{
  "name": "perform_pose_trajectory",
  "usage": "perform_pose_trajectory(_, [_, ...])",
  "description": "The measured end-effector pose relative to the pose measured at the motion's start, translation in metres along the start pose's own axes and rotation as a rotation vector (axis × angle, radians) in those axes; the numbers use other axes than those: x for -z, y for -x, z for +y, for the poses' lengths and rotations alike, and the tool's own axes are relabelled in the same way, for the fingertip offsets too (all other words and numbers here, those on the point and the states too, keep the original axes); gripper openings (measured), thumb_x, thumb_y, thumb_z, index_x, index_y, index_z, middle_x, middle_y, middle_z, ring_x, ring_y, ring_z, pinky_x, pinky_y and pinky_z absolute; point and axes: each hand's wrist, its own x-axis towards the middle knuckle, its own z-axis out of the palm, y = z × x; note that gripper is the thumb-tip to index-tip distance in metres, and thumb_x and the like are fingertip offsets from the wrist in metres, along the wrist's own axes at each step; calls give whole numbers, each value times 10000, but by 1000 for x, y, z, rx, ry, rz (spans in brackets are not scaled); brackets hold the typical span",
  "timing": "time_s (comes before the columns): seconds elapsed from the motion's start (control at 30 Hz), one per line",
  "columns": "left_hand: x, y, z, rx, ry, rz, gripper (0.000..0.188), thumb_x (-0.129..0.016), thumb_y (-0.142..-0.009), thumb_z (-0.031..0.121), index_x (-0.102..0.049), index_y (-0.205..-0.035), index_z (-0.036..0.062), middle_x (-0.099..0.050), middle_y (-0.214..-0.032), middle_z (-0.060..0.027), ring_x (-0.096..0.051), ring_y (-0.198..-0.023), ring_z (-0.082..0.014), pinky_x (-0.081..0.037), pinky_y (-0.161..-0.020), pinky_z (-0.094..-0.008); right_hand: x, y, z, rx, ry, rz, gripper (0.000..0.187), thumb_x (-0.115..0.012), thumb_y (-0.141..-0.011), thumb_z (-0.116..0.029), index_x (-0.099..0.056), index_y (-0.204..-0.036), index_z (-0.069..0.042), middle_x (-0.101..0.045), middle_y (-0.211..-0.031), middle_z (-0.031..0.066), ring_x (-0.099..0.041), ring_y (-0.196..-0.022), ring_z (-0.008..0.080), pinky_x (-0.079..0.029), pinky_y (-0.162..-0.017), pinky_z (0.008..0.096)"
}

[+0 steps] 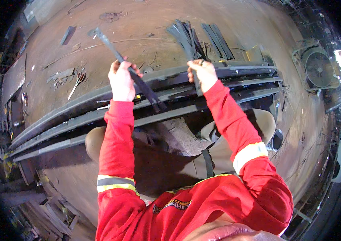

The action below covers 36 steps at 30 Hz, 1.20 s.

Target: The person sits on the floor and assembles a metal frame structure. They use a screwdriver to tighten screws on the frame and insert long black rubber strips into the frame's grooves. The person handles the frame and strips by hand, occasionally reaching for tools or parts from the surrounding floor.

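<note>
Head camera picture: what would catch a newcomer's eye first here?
The bright red sleeves with reflective bands rise from the lower edge. The left hand grips a long dark strip that slants up to the left, and the right hand holds a bundle of dark strips. Both hands work above long grey metal rails that cross the rusty brown floor.

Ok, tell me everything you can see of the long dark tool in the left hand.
The long dark tool is a slim bar that looks like dull, worn metal. It lies diagonally: its upper end, with a small crosswise head, points up-left over the rusty floor, and its lower end reaches down-right onto the long grey metal strips. The left hand grips it near the middle, fingers wrapped round. Its lower tip is too dark to make out.
</note>
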Motion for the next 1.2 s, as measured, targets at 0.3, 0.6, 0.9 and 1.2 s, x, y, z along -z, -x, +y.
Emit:
perform_pose_trajectory(0.3, [-8,-1,7,119,-36,-118,234,-533,-861,97,-549,-1086,34,-518,-742,-56,-508,-639,-168,-413,-544,-312,143,-161,-126,-17,436,250,201,-640,-868,-247,-640,-920,-53,-645,-779,49,-602,-619,153,-501,-545,316])
perform_pose_trajectory(0.6, [-3,-6,-6,126,-196,-121,286,-582,-840,82,-523,-1111,16,-550,-739,-70,-538,-625,-183,-461,-547,-335,327,-35,-135,224,1465,916,522,-599,-784,-549,-703,-925,-56,-656,-943,222,-623,-911,373,-480,-847,397])
perform_pose_trajectory(0.9, [26,-27,-37,309,-436,-199,337,-576,-861,93,-523,-1190,45,-510,-793,-30,-492,-728,-146,-419,-667,-309,558,268,121,-373,1190,1342,585,-775,-650,-338,-597,-1173,-147,-618,-1154,138,-565,-1106,332,-451,-964,378])
perform_pose_trajectory(1.2, [54,-23,-61,223,-677,-161,315,-555,-866,120,-543,-1172,49,-497,-755,-21,-479,-655,-133,-405,-564,-278,580,257,186,-584,1548,1095,573,-708,-730,-220,-520,-1270,-176,-491,-1353,78,-361,-1324,271,-317,-1033,530])
